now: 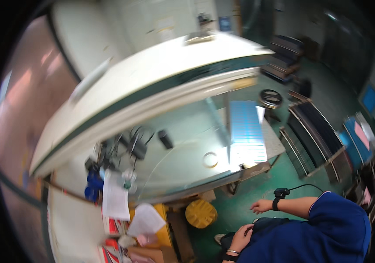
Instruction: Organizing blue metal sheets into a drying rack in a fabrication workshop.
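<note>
My left hand point(241, 238), with a bracelet and a black strap at its wrist, lies against my dark trousers with its fingers stretched out; I see nothing in it. My right hand point(263, 206) hangs in the air over the green floor, its fingers loose and apart, holding nothing. On my right wrist a black strap point(276, 204) carries a small black camera point(281, 192) with a cable. Nearest to the hands is a round yellow stool point(201, 214). Beyond it stands a glass-topped table point(174, 162), blurred by motion, with a roll of tape point(210, 160) on it.
A long white hood point(152, 74) overhangs the table. Dark devices with cables point(137, 147) and white papers point(115, 197) lie at the left. A blue-striped panel point(247, 127) rests on the side table. A black stool point(270, 99) and a dark rack point(312, 136) stand to the right.
</note>
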`<state>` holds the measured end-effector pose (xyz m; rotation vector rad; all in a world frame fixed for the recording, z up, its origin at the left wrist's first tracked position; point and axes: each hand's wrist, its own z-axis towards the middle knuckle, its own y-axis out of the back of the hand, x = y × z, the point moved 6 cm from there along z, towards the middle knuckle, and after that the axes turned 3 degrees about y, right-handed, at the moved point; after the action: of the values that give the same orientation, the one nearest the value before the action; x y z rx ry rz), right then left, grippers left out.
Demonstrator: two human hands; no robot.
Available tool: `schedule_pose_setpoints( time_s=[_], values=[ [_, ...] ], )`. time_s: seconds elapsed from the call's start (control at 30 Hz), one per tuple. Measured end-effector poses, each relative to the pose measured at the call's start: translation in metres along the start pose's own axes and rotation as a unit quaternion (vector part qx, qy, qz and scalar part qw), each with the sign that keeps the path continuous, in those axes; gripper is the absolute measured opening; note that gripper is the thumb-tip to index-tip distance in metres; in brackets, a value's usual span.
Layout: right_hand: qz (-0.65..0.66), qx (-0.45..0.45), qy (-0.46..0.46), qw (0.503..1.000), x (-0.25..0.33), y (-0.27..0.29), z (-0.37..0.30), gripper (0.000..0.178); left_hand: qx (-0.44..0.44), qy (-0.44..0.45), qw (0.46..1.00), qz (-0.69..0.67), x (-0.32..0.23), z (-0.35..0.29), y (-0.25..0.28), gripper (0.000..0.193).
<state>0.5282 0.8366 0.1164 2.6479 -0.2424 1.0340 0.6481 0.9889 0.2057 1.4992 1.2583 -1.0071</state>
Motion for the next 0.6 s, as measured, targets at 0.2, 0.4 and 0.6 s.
schedule_pose_setpoints(
  time_s=[0.2, 0.4, 0.6],
  values=[
    [0.026, -0.384, -0.221, 0.896, -0.250, 0.089, -0.110, 0.031, 0.159, 0.119, 0.977, -0.072, 0.031, 0.020, -0.059, 0.027],
    [0.491, -0.600, -0.246, 0.582, -0.409, 0.022, -0.176, 0.022, 0.266, 0.196, 0.943, 0.036, 0.060, 0.053, -0.043, 0.027],
    [0.539, -0.481, -0.149, 0.676, -0.313, -0.046, -0.144, 0.021, 0.391, 0.179, 0.900, 0.070, 0.072, 0.116, -0.060, 0.026]
  ],
)
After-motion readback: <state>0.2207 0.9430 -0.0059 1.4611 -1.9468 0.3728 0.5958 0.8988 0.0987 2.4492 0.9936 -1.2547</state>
